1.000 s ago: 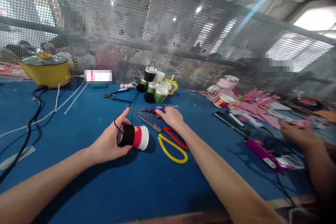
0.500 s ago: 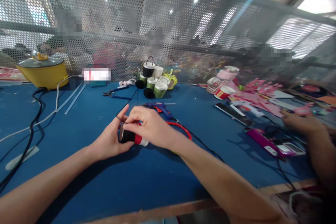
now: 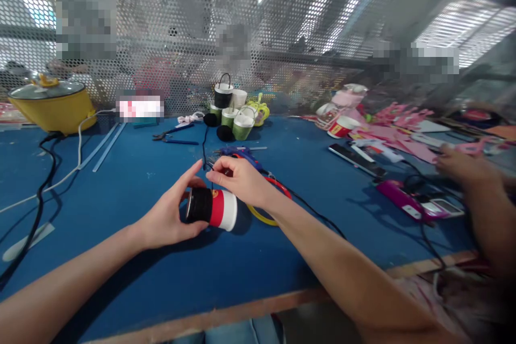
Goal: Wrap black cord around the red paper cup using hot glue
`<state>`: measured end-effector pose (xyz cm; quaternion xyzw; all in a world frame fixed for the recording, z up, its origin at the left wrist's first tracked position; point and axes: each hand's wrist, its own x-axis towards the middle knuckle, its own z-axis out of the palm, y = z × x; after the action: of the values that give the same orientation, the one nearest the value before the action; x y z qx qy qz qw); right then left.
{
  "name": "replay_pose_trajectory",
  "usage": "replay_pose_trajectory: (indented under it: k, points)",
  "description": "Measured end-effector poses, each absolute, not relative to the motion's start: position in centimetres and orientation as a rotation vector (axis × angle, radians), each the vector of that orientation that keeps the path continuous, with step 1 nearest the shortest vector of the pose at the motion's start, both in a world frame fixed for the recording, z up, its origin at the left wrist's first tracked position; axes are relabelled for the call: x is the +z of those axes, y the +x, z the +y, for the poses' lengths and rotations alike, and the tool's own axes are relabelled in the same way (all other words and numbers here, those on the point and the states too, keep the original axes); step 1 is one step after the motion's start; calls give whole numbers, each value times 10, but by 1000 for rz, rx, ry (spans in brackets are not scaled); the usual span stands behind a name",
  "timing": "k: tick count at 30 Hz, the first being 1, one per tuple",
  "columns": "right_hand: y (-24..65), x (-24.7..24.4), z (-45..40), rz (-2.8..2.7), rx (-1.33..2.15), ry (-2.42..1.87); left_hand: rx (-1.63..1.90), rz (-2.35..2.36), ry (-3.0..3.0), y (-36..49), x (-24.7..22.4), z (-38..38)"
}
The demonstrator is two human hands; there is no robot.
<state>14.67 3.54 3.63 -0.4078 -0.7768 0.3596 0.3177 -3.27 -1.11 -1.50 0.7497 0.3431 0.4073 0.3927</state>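
Observation:
A paper cup [image 3: 217,208] lies on its side, banded black, red and white, its white end facing right. My left hand [image 3: 175,212] grips the black end between thumb and fingers. Just above the cup, my right hand [image 3: 237,177] pinches a black yarn [image 3: 205,150] that runs back toward two black yarn balls [image 3: 210,120]. Black strands wrap the cup's left part. Behind my right hand lies a blue glue gun [image 3: 242,156]. Beside its wrist are a red ring [image 3: 282,187] and a yellow ring [image 3: 262,217], partly covered by the forearm.
Several green and black cups [image 3: 243,127] stand at the back by the perforated metal screen. Blue-handled pliers [image 3: 175,134] lie left of them. A yellow pot [image 3: 52,109] with cables is far left. At right are a phone [image 3: 355,161], a purple device [image 3: 397,200] and another person's hand [image 3: 459,164].
My right hand has lifted off the cup and moved slightly right with the yarn, uncovering the red and white bands. The left hand still holds the cup. The view has tilted down a little.

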Motion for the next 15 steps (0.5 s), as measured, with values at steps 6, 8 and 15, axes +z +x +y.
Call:
replay_pose_trajectory:
  k: [6, 8, 15]
  points:
    - [149, 30, 35, -2078, 1010, -1112, 1063, 883, 2071, -33, -14, -14]
    - [150, 29, 34, -2129, 996, -1131, 1077, 880, 2171, -33, -13, -15]
    - [153, 29, 32, -2328, 925, -1136, 1088, 811, 2404, -35, -11, -15]
